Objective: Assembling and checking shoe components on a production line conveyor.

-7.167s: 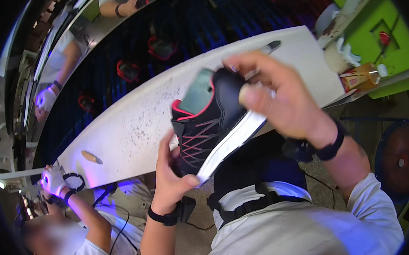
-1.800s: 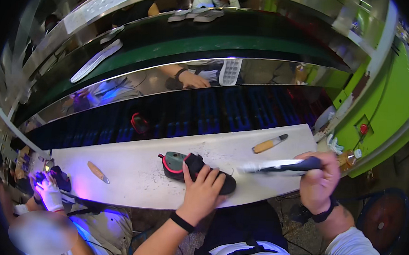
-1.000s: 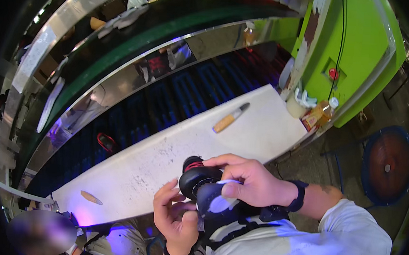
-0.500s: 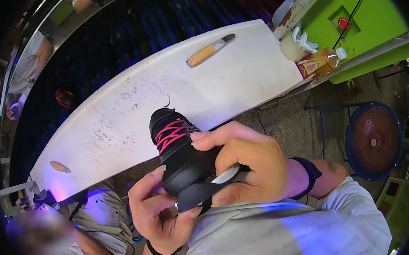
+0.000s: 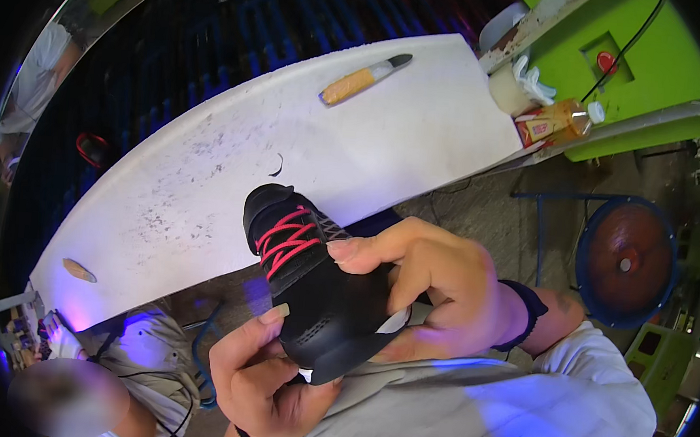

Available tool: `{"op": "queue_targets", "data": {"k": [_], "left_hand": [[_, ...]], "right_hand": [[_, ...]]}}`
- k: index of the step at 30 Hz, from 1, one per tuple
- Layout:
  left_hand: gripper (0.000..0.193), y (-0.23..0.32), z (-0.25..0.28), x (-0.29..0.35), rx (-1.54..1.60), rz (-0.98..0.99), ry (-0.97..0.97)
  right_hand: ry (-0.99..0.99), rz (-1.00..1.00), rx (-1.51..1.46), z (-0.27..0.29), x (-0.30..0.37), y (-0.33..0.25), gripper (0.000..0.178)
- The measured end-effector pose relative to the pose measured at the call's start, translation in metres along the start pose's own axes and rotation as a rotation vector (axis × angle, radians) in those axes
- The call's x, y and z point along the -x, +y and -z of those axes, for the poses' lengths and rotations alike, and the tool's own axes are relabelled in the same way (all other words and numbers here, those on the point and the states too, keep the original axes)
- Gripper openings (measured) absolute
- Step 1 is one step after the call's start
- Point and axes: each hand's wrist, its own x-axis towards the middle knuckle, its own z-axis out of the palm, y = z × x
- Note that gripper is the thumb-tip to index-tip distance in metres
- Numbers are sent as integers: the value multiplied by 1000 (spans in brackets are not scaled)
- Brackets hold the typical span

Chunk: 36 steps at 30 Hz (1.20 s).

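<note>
Your left hand (image 5: 266,379) pinches the shoe (image 5: 312,297) at its near end; your right hand (image 5: 446,294) grips its right side.

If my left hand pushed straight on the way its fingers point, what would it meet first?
The black shoe: the left hand's fingers are against its near end. Beyond it, the right hand seems next, though depth is unclear.
</note>
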Motion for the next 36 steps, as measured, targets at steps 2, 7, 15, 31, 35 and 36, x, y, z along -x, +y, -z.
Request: {"op": "queue_targets", "data": {"k": [2,7,15,31,35,36], "left_hand": [[40,1,-5,-8,-11,-18,30],[37,0,-25,-39,7,-140,-12],[37,-19,-67,-24,73,73,-99],[34,-53,-120,-43,-219,0,-155],[35,-49,-124,-44,-265,10,-184],[35,-48,-123,-45,-280,20,-195]], "right_hand": [[102,-321,-420,4,-7,-7,67],[-199,-288,188,48,-27,-29,85],[100,-276,-168,47,-24,4,38],[4,-415,810,82,-22,16,57],[21,-470,883,72,-19,27,56],[48,-464,921,72,-21,29,55]]}}
